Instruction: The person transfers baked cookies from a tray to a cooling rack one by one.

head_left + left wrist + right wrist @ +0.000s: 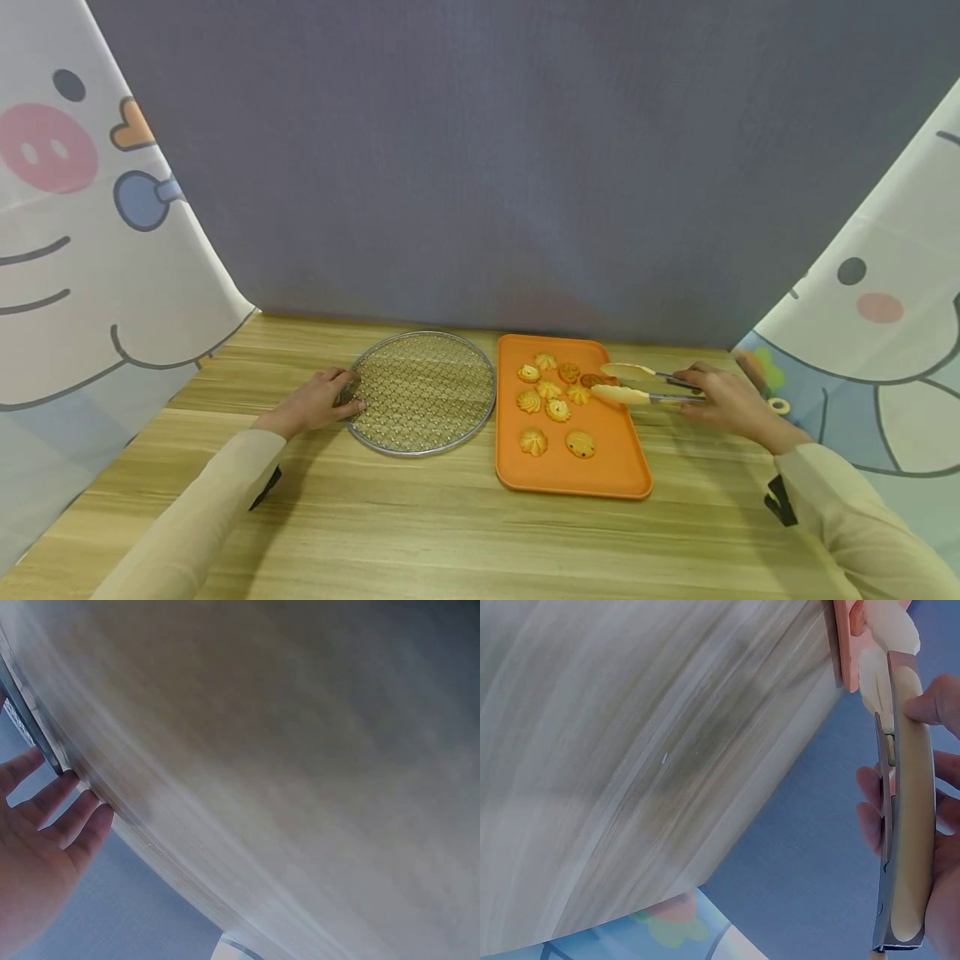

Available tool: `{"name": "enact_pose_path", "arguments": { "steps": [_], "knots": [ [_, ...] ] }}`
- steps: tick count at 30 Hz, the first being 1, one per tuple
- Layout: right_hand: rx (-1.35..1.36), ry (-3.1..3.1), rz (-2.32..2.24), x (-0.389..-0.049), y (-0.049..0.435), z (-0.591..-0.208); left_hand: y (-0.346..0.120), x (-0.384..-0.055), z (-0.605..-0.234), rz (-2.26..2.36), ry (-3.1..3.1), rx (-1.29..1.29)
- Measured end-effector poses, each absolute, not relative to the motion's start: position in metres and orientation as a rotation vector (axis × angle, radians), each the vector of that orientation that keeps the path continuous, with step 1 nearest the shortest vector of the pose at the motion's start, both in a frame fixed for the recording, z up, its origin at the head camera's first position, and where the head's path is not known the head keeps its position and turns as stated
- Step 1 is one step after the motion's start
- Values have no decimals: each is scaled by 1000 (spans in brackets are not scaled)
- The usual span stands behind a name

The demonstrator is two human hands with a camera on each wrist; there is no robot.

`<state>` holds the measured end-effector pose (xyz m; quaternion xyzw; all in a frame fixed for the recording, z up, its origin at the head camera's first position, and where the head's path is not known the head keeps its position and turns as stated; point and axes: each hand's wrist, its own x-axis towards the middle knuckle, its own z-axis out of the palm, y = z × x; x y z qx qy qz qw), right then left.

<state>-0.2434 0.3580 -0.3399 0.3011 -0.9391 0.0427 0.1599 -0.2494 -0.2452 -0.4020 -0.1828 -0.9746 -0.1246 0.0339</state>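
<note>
My left hand (318,404) is at the left rim of a round wire mesh rack (423,392) lying flat on the table, with thumb and fingers about the rim. In the left wrist view its fingers (79,817) are lightly bent, fingertips by the rack's edge. My right hand (727,404) holds metal tongs (915,817) with cream-coloured tips. The tongs' arms stand apart, their tips over the right side of an orange tray (573,479). A reddish-brown cookie (591,381) lies between those tips. Several piped cookies (533,442) lie on the tray.
The wood-grain table (405,533) carries the rack and tray side by side. A grey-blue panel (480,167) stands behind it, and cartoon-print cloths (877,367) hang at both sides.
</note>
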Motion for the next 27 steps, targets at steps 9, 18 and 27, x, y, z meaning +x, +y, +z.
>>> {"name": "enact_pose_path", "arguments": {
  "steps": [9,18,27],
  "knots": [
    [802,-2802,130,-247,351,-338,-244,-248,-401,-373,-3000,-562],
    [807,-2840,132,-252,347,-338,-245,-250,-407,-377,-3009,-556],
    [843,-2838,161,-258,348,-334,-245,-250,-405,-403,-3000,-561]
  ]
}}
